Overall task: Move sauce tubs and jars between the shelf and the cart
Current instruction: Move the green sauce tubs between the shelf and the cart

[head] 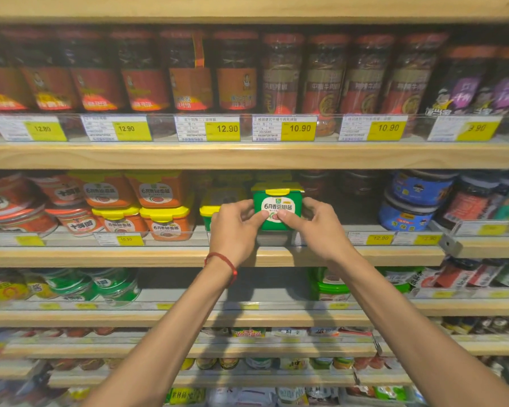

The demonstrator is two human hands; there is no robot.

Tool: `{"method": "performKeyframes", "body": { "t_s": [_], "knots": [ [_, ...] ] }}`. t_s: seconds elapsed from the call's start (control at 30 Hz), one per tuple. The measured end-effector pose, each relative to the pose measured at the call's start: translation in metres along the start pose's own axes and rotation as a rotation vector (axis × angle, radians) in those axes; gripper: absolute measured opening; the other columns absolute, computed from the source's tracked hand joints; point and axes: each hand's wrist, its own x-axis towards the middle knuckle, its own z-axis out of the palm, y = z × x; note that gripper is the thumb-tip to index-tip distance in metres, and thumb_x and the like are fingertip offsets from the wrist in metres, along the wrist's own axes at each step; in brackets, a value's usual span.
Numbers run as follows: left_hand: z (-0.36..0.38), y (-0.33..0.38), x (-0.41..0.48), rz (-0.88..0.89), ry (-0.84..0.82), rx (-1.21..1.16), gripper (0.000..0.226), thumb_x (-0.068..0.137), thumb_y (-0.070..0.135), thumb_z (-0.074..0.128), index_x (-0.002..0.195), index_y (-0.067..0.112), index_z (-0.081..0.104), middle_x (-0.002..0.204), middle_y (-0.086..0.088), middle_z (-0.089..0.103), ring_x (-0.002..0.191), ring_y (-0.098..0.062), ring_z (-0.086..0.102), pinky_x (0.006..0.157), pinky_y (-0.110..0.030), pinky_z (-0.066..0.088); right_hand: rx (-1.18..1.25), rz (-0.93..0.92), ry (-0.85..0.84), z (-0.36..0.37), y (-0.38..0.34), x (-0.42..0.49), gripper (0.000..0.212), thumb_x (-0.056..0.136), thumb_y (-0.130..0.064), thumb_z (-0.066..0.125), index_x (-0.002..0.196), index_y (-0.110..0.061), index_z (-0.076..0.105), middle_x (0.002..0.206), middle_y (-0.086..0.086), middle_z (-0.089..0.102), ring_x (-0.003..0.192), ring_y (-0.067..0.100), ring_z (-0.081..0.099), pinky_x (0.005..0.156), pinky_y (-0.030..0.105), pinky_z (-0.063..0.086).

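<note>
Reaching up to the second light wooden shelf [394,255], both hands meet on one small green plastic sauce tub with a yellow lid [278,201]. The left hand [235,230] takes its left side and the right hand [321,227] its right side, so the tub sits between the two. Each grip is pinching the tub: the thumbs press on the white front label, their tips close together, and the fingers curl round the side walls. The tub stands upright, label facing the camera, at the front of the shelf just behind the clear plastic rail; whether its base rests on the board cannot be told. A second green tub with a yellow lid [210,214] stands just beside it on the left, partly hidden by the left hand. Further left are stacked orange tubs with yellow lids [162,207], and to the right stacked round blue tubs [412,201]. A thin red string bracelet [224,262] circles the left wrist. Dark jars with red lids [282,74] line the shelf above, over yellow price tags [299,129].
</note>
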Motion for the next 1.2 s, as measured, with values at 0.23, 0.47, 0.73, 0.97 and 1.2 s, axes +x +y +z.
{"method": "performKeyframes", "body": {
  "t_s": [0.23, 0.47, 0.73, 0.97, 1.2],
  "knots": [
    [0.014, -0.017, 0.008, -0.049, 0.071, 0.109, 0.042, 0.084, 0.050, 0.070, 0.085, 0.008, 0.071, 0.079, -0.005, 0.076, 0.082, -0.029, 0.073, 0.071, -0.050, 0.060, -0.191, 0.063, 0.055, 0.002, 0.005, 0.022, 0.042, 0.080, -0.045, 0.089, 0.101, -0.010, 0.079, 0.098, 0.002, 0.080, 0.096, 0.020, 0.076, 0.087, 0.044, 0.061],
    [0.015, -0.016, 0.006, 0.027, 0.104, 0.312, 0.031, 0.095, 0.037, 0.069, 0.084, 0.007, 0.070, 0.073, -0.006, 0.071, 0.074, -0.031, 0.063, 0.064, -0.040, 0.052, -0.277, 0.108, 0.021, 0.006, 0.011, 0.030, 0.061, 0.067, -0.069, 0.085, 0.090, -0.013, 0.079, 0.089, 0.002, 0.080, 0.090, 0.021, 0.076, 0.082, 0.048, 0.061],
    [0.011, -0.021, 0.010, -0.012, 0.200, 0.284, 0.038, 0.089, 0.029, 0.077, 0.099, -0.007, 0.072, 0.094, -0.021, 0.076, 0.075, -0.025, 0.049, 0.086, -0.041, 0.054, -0.331, 0.083, 0.041, 0.019, 0.021, 0.040, 0.100, 0.036, -0.098, 0.066, 0.086, -0.012, 0.076, 0.083, 0.003, 0.076, 0.079, 0.025, 0.074, 0.070, 0.049, 0.062],
    [0.021, -0.027, 0.001, -0.085, 0.273, 0.060, 0.043, 0.081, 0.012, 0.085, 0.120, 0.001, 0.070, 0.110, -0.011, 0.076, 0.102, -0.015, 0.072, 0.086, -0.019, 0.057, -0.493, 0.028, 0.075, 0.020, 0.012, 0.025, 0.057, 0.072, -0.062, 0.087, 0.100, -0.013, 0.077, 0.096, 0.001, 0.078, 0.089, 0.022, 0.072, 0.074, 0.046, 0.060],
    [0.024, -0.031, -0.014, -0.048, 0.342, 0.055, 0.034, 0.082, 0.011, 0.083, 0.114, 0.006, 0.072, 0.103, 0.000, 0.074, 0.098, -0.007, 0.071, 0.079, 0.001, 0.048, -0.778, -0.118, 0.032, 0.017, 0.012, 0.004, 0.037, 0.099, -0.053, 0.064, 0.106, -0.017, 0.060, 0.105, 0.006, 0.072, 0.100, 0.033, 0.068, 0.066, 0.037, 0.038]
  ]
}}
